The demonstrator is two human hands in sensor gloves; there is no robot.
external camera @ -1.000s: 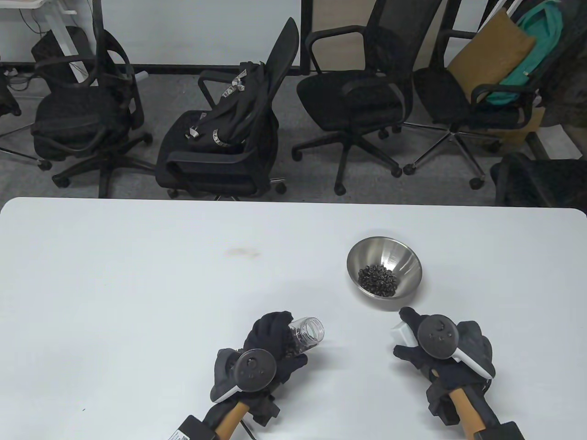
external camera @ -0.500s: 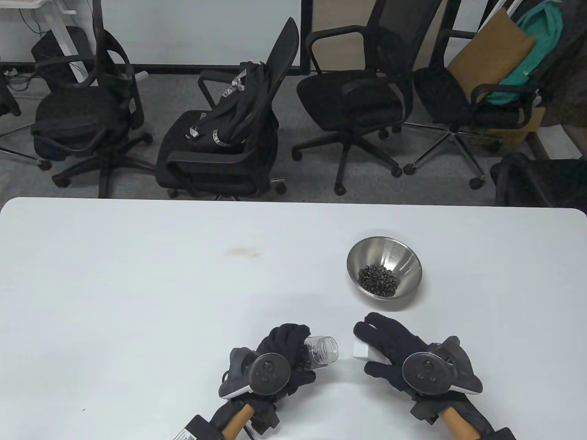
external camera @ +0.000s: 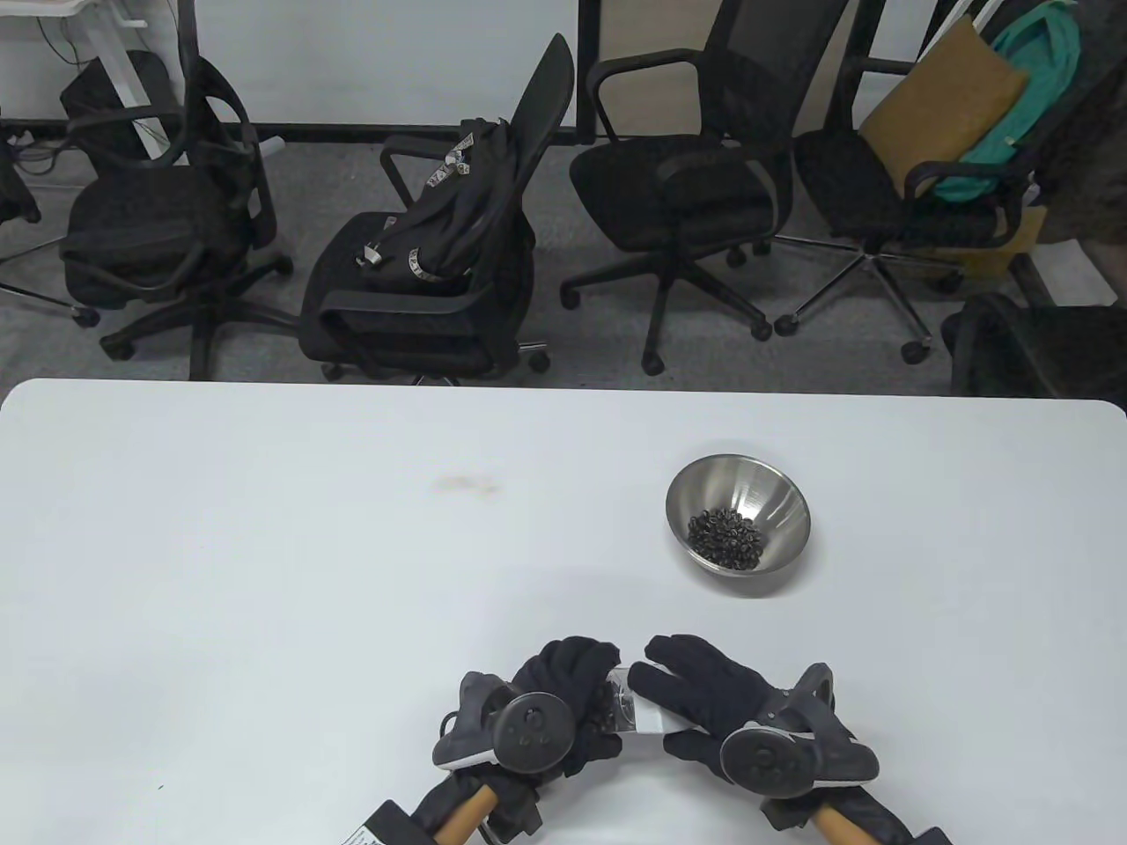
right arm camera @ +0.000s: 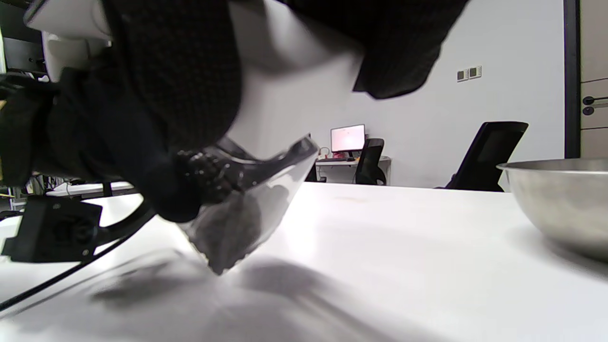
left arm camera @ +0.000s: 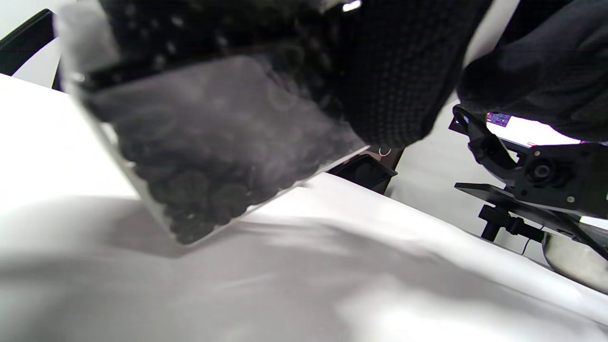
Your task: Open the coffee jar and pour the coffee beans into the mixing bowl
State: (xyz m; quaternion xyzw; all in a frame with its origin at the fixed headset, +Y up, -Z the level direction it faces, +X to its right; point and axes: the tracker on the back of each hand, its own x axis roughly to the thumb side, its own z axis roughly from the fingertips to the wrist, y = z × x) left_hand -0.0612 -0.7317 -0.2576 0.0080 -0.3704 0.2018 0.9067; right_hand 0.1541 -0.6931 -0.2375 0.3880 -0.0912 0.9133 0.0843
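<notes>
My left hand grips the clear coffee jar, tilted just above the table near its front edge. In the left wrist view the jar still has dark beans in its lower corner. My right hand holds the white lid against the jar's mouth. In the right wrist view the lid sits on top of the jar. The steel mixing bowl stands at the right of the table with coffee beans in its bottom. Both hands are well in front of it.
The white table has a faint stain near its middle. Several black office chairs stand beyond the far edge. The bowl's side shows at the right of the right wrist view.
My right hand has moved left and toward me with the lid, up to the jar's mouth. My left hand has moved the jar a little right and toward me.
</notes>
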